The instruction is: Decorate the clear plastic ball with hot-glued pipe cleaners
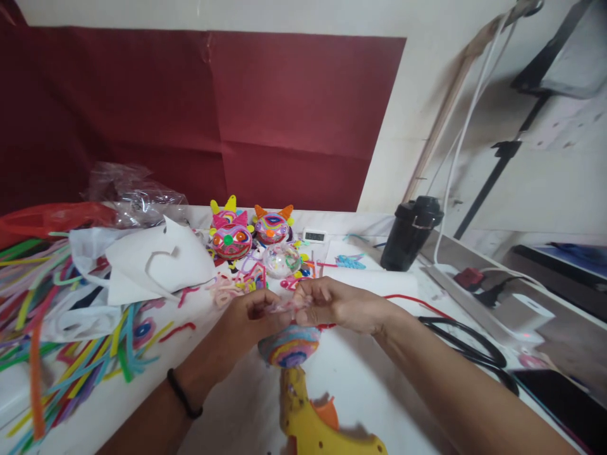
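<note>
My left hand (253, 316) and my right hand (327, 306) meet over the middle of the table. Fingertips of both are pinched together on something small, pinkish and partly see-through, too blurred to name. A bit of red strand shows under the right fingers. Just below them is a rounded piece (289, 347) covered in coloured rings, blue at its centre; its upper edge is hidden behind the fingers. Nearest to me lies a yellow glue gun (310, 423) with an orange trigger (326, 412), its front end close to the ringed piece.
Pipe cleaners (95, 354) heap at left beside cut white paper (159, 259). Decorated animal-face balls (231, 240) and a clear dome (282, 260) stand behind my hands. A black bottle (410, 234), power strip (474, 303), coiled black cable (467, 341) and phone (564, 404) are at right.
</note>
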`<state>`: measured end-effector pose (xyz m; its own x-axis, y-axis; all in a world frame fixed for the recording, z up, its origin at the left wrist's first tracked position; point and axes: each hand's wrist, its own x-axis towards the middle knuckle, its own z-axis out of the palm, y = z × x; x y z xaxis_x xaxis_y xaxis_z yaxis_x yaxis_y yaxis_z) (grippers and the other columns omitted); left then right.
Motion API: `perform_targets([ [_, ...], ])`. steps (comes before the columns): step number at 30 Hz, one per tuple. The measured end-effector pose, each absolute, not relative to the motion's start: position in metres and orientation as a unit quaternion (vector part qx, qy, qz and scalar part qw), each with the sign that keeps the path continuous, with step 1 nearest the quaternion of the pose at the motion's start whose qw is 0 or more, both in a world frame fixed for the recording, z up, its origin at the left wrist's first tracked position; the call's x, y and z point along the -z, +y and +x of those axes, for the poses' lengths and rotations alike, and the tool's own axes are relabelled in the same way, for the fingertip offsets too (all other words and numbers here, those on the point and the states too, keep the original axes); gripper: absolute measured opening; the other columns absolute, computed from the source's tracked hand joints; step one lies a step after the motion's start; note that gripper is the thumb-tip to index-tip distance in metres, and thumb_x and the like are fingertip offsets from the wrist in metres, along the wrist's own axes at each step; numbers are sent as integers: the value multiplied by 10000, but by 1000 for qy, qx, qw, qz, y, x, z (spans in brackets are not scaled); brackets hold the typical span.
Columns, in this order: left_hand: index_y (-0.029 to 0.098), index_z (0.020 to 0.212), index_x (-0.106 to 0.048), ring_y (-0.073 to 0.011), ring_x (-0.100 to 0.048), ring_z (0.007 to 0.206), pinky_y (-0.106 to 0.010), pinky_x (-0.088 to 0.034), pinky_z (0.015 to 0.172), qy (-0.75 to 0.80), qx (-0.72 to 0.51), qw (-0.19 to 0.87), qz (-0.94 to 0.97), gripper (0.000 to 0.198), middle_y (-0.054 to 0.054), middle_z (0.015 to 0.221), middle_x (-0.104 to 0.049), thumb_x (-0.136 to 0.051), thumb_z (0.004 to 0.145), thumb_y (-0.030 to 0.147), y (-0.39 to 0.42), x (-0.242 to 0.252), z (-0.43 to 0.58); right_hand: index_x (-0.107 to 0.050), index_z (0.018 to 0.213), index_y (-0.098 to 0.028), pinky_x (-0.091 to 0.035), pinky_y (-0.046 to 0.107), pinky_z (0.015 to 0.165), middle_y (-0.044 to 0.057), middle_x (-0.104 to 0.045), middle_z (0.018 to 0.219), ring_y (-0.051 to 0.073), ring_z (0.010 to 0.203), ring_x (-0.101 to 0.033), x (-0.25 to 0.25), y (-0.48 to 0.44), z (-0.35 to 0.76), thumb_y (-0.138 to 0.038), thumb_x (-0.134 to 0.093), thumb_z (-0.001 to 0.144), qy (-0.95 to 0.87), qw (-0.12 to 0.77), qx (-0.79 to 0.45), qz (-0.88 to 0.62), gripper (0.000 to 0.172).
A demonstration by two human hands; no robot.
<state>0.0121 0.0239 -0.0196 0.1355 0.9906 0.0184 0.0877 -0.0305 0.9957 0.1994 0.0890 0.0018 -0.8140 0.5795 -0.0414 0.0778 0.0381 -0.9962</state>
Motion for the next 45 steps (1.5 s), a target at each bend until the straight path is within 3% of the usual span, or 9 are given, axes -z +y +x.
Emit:
perform_targets([
  [4, 144, 739, -665, -130, -512, 620, -236, -372, 566, 471, -430, 537, 552, 288, 3, 672, -597, -774, 654, 397, 21, 15, 10, -565, 718, -147, -268, 223, 512, -66, -480, 605, 75, 552, -382, -4, 83, 195, -498, -793, 626, -712, 189, -626, -258, 428],
  [11, 141, 695, -653, -114, -507, 545, -228, -373, 523, 469, -450, 557, 517, 211, 12, 605, -604, -776, 650, 306, 25, 19, 9, -586, 834, -147, -328, 215, 538, -47, -544, 681, 77, 574, -439, -9, 84, 197, -328, -816, 627, -706, 194, -631, -255, 358],
  [16, 135, 722, -656, -145, -551, 581, -255, -400, 552, 471, -461, 554, 509, 229, -20, 655, -643, -763, 645, 322, 28, 26, 11, -541, 903, -167, -317, 216, 523, -53, -520, 694, 78, 571, -426, -5, 86, 200, -337, -787, 678, -716, 204, -623, -240, 375],
  [23, 155, 712, -650, -122, -484, 592, -229, -341, 544, 504, -439, 476, 571, 206, 23, 628, -571, -740, 669, 336, 26, 20, 9, -486, 983, -195, -346, 229, 550, -45, -532, 763, 92, 595, -450, -1, 81, 193, -367, -774, 693, -729, 211, -608, -233, 443],
  [27, 157, 700, -651, -97, -451, 555, -209, -310, 519, 487, -411, 514, 574, 207, 41, 608, -555, -765, 647, 322, 27, 19, 5, -491, 952, -195, -371, 232, 561, -46, -543, 750, 107, 621, -484, 1, 81, 190, -318, -754, 716, -749, 231, -583, -215, 374],
  [33, 155, 675, -627, -92, -470, 528, -207, -320, 503, 482, -444, 541, 527, 207, 35, 600, -574, -761, 647, 311, 29, 21, 1, -595, 1009, -169, -460, 304, 781, 40, -635, 963, 175, 907, -591, -16, 84, 205, -144, -614, 833, -836, 250, -439, -215, 179],
  [40, 166, 648, -611, -85, -472, 520, -203, -339, 501, 473, -472, 549, 502, 196, 46, 578, -563, -769, 650, 282, 29, 20, 0, -652, 910, -166, -458, 338, 794, 63, -666, 953, 198, 881, -593, -20, 83, 210, -164, -721, 779, -920, 261, -220, -194, 148],
  [45, 160, 651, -602, -81, -452, 530, -204, -340, 510, 473, -483, 557, 482, 230, 51, 585, -533, -786, 636, 296, 28, 18, 0, -657, 859, -160, -370, 381, 864, 42, -662, 853, 196, 859, -596, -19, 79, 208, -123, -660, 834, -936, 266, -106, -204, 45],
])
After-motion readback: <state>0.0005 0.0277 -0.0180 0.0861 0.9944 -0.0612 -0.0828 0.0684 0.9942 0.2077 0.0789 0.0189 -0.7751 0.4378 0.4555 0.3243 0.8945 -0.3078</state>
